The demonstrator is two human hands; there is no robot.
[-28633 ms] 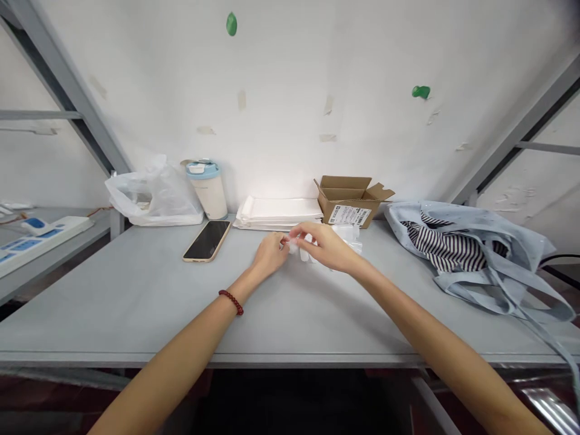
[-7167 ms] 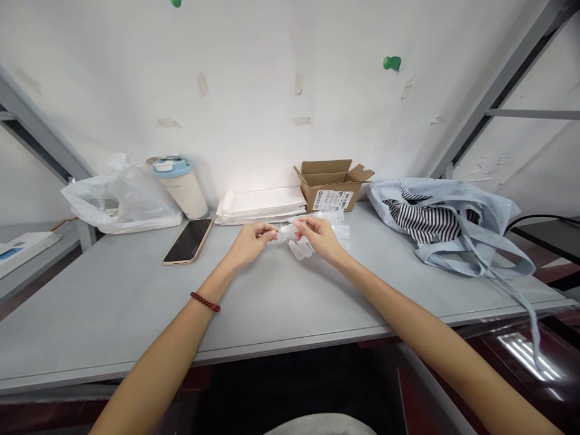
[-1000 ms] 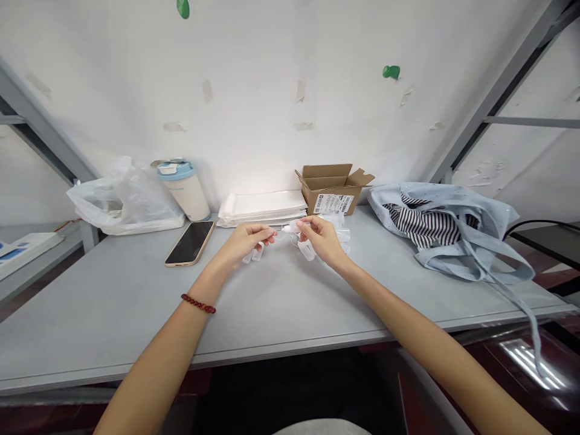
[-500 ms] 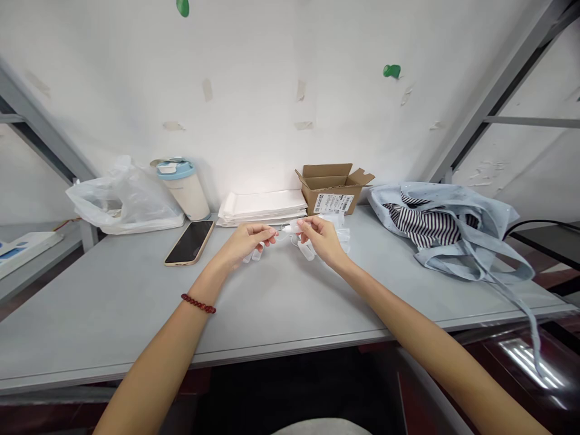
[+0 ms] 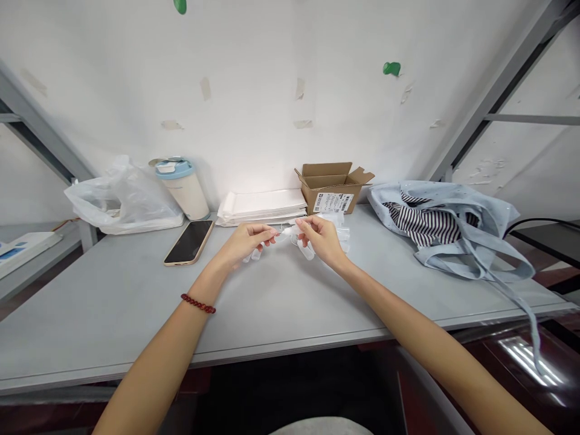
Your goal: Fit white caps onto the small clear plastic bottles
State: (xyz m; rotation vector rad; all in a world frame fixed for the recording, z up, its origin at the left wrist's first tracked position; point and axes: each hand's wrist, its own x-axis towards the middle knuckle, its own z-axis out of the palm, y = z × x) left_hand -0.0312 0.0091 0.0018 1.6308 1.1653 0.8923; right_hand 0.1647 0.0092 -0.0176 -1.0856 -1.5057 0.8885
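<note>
Both my hands are raised a little above the grey table (image 5: 136,302), close together. My left hand (image 5: 247,240), with a red bead bracelet on its wrist, pinches one end of a small clear plastic piece (image 5: 283,234). My right hand (image 5: 319,237) pinches the other end, and more small white pieces (image 5: 306,251) hang under its fingers. A few white pieces (image 5: 252,256) also show below my left hand. A pile of clear plastic pieces (image 5: 341,225) lies just behind my right hand.
At the back stand an open cardboard box (image 5: 333,185), a stack of white flat packs (image 5: 263,206), a blue-lidded cup (image 5: 181,188) and a clear plastic bag (image 5: 122,199). A phone (image 5: 189,241) lies face up at left. A light blue cloth bag (image 5: 448,226) sprawls at right.
My hands have stayed almost in place over the last second; the fingers of both have shifted only slightly on the clear piece between them.
</note>
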